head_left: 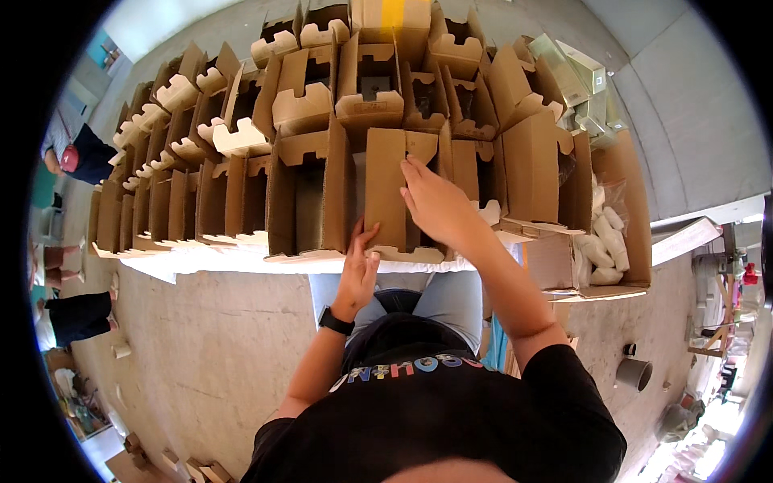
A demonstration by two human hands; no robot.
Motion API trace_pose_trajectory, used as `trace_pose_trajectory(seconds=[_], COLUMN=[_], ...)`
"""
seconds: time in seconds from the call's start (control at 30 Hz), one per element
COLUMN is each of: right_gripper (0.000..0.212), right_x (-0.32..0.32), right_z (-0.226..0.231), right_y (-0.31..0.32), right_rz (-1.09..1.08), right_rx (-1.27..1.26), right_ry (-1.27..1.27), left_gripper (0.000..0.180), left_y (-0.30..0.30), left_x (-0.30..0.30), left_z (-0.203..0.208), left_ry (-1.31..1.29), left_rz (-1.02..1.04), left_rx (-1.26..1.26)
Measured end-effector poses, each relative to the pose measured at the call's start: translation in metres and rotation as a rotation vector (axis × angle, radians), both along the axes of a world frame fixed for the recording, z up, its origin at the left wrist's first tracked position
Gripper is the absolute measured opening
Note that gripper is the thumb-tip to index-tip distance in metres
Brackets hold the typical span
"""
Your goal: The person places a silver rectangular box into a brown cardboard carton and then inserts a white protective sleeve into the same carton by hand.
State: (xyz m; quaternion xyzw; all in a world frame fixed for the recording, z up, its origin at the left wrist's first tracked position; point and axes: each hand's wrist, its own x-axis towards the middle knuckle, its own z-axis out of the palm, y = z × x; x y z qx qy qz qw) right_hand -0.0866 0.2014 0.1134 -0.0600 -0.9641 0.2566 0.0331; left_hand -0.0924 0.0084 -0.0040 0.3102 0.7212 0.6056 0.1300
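Note:
In front of me stands a brown cardboard box (386, 189), one long flap partly folded over its top. My right hand (439, 205) lies at the flap's right edge, fingers stretched out and fingertips touching the cardboard. Low at the box's near left corner is my left hand (360, 270), its fingers extended and apart. A black watch (336, 321) circles the left wrist. To the left is an open-topped box (310, 201) with a dark interior; another box with a raised brown flap (531, 173) stands to the right.
Several rows of open cardboard boxes (169, 149) cover the table, whose white cover (217, 262) shows along the near edge. At right, a large carton (636, 209) holds white wrapped bundles (600, 245). A grey bucket (634, 374) is on the floor. Other people (72, 145) are at far left.

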Motion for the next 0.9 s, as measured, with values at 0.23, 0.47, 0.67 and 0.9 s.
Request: trace_pose_trajectory(seconds=[0.23,0.47,0.67,0.9], right_gripper=[0.049,0.052,0.053,0.051], right_x=[0.089,0.122,0.112,0.112], right_z=[-0.020,-0.086,-0.081,-0.086], right_y=[-0.054,-0.056,-0.058,-0.059], right_rz=[0.289,0.155,0.073,0.065], right_rx=[-0.122,0.056,0.128,0.150], right_ry=[0.578,0.360,0.247,0.250], left_gripper=[0.048,0.045,0.049,0.057], left_y=[0.000,0.001,0.004,0.009], left_x=[-0.002,0.000,0.000,0.010], left_z=[-0.003,0.006,0.005,-0.001], left_ry=[0.061,0.032,0.002,-0.110], left_rz=[-0.021,0.010,0.035,0.121], left_rx=[0.000,-0.032,-0.043,0.013])
